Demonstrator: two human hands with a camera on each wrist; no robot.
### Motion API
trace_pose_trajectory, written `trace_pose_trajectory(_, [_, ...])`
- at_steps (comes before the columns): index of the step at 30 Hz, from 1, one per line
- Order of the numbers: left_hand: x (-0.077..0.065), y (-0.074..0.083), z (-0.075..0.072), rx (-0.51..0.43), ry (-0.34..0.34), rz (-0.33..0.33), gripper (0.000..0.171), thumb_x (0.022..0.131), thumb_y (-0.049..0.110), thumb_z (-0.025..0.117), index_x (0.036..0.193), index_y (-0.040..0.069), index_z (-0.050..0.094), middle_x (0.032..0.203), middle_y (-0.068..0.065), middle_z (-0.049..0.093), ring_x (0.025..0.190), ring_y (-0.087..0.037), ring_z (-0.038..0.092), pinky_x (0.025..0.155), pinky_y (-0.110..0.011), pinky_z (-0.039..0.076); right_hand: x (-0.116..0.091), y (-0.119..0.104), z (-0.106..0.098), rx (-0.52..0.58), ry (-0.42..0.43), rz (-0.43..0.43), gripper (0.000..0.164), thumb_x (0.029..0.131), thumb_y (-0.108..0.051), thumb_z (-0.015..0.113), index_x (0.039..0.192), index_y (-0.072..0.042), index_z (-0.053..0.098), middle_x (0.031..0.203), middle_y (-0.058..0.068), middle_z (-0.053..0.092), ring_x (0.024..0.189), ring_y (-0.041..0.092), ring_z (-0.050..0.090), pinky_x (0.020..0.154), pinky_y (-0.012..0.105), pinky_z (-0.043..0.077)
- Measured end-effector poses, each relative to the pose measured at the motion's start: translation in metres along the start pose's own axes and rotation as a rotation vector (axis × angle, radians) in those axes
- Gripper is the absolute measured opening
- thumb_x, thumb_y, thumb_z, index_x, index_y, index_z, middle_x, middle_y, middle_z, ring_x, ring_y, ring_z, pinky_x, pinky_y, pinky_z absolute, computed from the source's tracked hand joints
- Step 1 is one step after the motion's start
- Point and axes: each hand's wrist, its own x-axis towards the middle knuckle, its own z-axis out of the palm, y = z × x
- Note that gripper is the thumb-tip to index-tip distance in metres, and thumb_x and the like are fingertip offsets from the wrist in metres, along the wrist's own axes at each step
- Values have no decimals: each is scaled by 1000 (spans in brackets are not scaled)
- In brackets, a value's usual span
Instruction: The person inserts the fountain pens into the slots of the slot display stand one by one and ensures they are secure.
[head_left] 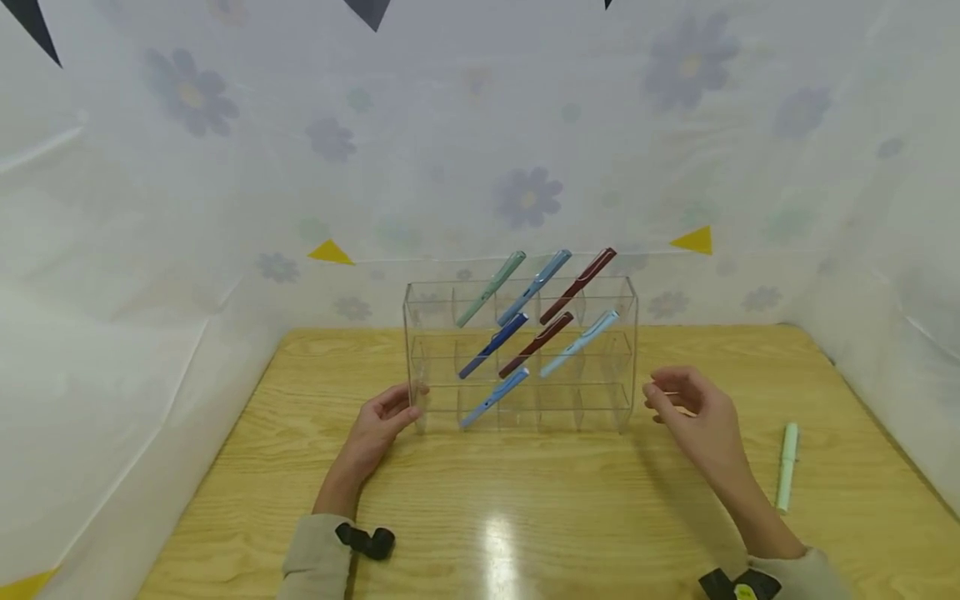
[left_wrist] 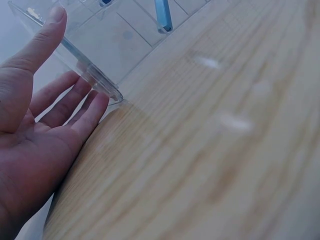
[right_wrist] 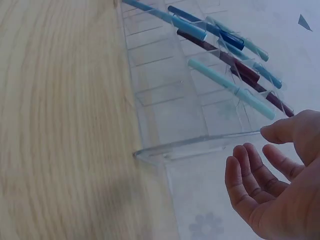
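Observation:
A clear acrylic pen rack with three tiers stands upright on the table. My left hand holds its left side, the thumb at the front edge and the fingers along the outer side panel. Beside the right end, my right hand hovers apart from the rack, fingers loosely bent around nothing. Slanted pens fill several slots: a green pen, a blue pen and a dark red pen on top; a dark blue pen, another dark red pen and a light blue pen mid-tier; one blue pen below.
A pale green pen lies on the wooden table, to the right of my right forearm. White flowered sheeting encloses the back and both sides. Yellow triangles mark the back sheet.

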Motion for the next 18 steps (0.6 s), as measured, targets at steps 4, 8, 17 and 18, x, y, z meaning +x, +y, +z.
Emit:
trace_pose_trajectory(4, [1,0,-1,-13,-10,12,51,101,1,63,149,-4,48,148,-26,52,140,-32,47,99,-24,51,-6,14,-15,-36,0,39,24,101,-11,67,122,0,64,104,3,73,86,10,71,68,25,60])
trace_pose_trajectory(8, [1,1,0,-19,-21,23,50,101,2,64,149,-5,48,147,-28,52,140,-33,47,99,-24,51,-16,24,-30,-50,-6,87,26,102,-13,67,124,-1,63,106,-4,72,88,8,71,69,25,60])
trace_pose_trajectory(17, [0,2,0,-10,-5,11,49,101,2,64,147,-5,50,146,-26,53,140,-33,48,98,-24,51,-29,40,-73,-36,55,191,25,100,-7,68,124,-12,64,103,-18,70,87,-1,69,67,21,58])
trace_pose_trajectory(18, [0,2,0,-11,-2,8,49,101,2,64,147,-4,50,146,-26,53,140,-32,47,98,-24,51,-29,41,-79,-20,65,201,26,99,-6,68,123,-14,65,103,-18,70,86,-2,69,66,20,58])
